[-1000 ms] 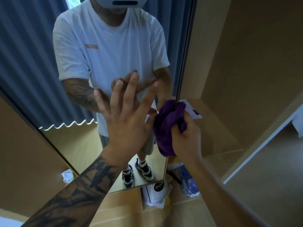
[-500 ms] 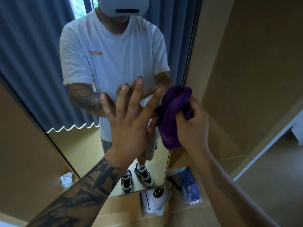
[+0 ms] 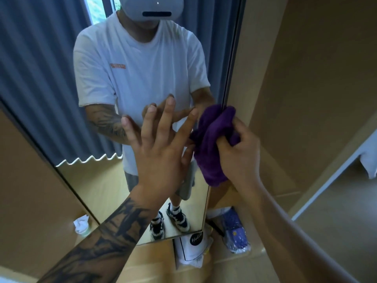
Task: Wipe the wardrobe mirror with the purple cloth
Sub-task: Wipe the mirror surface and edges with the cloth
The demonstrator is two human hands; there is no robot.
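The wardrobe mirror (image 3: 51, 82) fills the left and middle of the head view, on an open door whose right edge runs down the centre. My left hand (image 3: 161, 152) lies flat against the glass with fingers spread, holding nothing. My right hand (image 3: 238, 156) grips the bunched purple cloth (image 3: 212, 144) and presses it on the mirror's right edge, just right of my left hand. The mirror reflects me in a white T-shirt, both hands and blue curtains.
Inside the wardrobe on the right are brown wooden walls (image 3: 318, 82). On its floor lie a white bag with a black round label (image 3: 192, 248) and a blue patterned packet (image 3: 236, 231). A crumpled white item (image 3: 81, 224) sits at the lower left.
My right hand has carried the purple cloth upward along the mirror's right edge. My left hand stays flat on the glass. The view has tilted up slightly.
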